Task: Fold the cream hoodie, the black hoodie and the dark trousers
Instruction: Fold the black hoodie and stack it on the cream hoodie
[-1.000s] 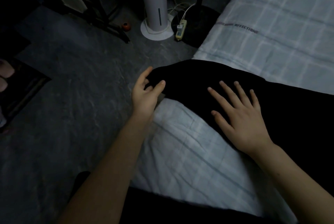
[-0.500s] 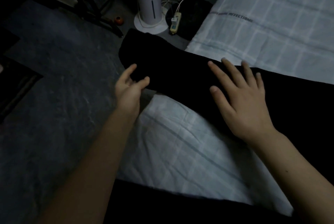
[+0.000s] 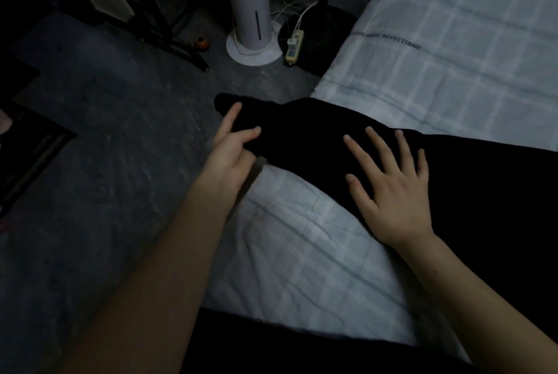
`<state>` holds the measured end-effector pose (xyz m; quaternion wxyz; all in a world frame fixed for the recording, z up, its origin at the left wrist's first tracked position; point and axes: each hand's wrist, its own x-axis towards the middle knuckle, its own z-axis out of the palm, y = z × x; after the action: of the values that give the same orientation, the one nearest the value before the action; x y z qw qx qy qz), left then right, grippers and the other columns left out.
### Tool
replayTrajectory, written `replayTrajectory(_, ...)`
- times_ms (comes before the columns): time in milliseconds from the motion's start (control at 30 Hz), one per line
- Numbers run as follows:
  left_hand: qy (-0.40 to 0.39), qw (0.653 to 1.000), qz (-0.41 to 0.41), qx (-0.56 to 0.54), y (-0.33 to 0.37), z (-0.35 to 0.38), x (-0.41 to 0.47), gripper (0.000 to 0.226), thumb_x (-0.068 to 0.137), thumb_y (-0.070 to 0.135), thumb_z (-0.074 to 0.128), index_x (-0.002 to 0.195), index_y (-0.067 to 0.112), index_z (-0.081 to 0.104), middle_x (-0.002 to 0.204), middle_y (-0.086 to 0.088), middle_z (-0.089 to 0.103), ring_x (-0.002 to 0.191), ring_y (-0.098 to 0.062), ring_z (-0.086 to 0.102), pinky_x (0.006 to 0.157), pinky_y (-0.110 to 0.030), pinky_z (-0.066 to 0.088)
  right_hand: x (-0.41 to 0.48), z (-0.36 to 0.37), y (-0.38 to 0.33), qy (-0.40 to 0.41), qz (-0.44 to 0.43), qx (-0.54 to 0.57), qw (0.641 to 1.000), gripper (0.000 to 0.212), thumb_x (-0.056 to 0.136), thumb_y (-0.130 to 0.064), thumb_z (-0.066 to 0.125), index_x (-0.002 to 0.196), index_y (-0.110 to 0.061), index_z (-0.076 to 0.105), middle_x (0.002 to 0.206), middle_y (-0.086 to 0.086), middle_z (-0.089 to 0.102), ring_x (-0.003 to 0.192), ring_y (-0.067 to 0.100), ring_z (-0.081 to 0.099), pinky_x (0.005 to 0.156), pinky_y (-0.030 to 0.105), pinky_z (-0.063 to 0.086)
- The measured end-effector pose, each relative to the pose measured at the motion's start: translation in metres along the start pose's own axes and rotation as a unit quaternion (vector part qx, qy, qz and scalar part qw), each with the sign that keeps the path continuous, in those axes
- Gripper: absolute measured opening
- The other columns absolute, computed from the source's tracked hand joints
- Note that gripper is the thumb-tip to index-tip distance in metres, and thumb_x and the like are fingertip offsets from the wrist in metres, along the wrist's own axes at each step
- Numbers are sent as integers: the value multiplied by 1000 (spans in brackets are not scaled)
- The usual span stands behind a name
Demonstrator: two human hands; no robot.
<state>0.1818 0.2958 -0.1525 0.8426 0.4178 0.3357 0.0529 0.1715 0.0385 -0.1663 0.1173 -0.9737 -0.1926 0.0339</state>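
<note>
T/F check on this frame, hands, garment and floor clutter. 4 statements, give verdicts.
1. The right hand lies flat, fingers spread, on the black garment. True.
2. The left hand is clear of the garment. False: its fingers pinch the garment's end, which overhangs the corner of the bed.
3. A white tower appliance stands on the floor beyond the bed. True.
4. The bed cover is plain red. False: it is pale with a check pattern.
</note>
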Motion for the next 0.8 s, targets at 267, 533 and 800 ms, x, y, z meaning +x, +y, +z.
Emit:
replayTrajectory(267,-215,950,185,132,39,77,-87,74,78,-18,58,138,23,48,146,-5,50,133,-14,48,113,-33,38,2,-80,-13,-24,43,380,924,55,95,-53,45,145,-58,22,161,-20,22,149,1,15,125,38,12)
replayTrajectory(533,-444,858,131,221,-10,155,-195,79,80,-26,50,146,16,38,150,-1,45,139,-10,40,115,-29,32,-81,-176,38,160,-37,439,883,64,101,-30,52,155,-39,18,161,-25,19,149,-4,12,123,28,16)
replayTrajectory(800,-538,798,78,261,-129,249,-319,84,76,-31,47,145,16,38,144,10,49,134,-1,43,101,-14,38,-229,-215,168,227,44,367,901,64,99,-32,53,155,-33,23,162,-13,25,150,3,19,123,37,22)
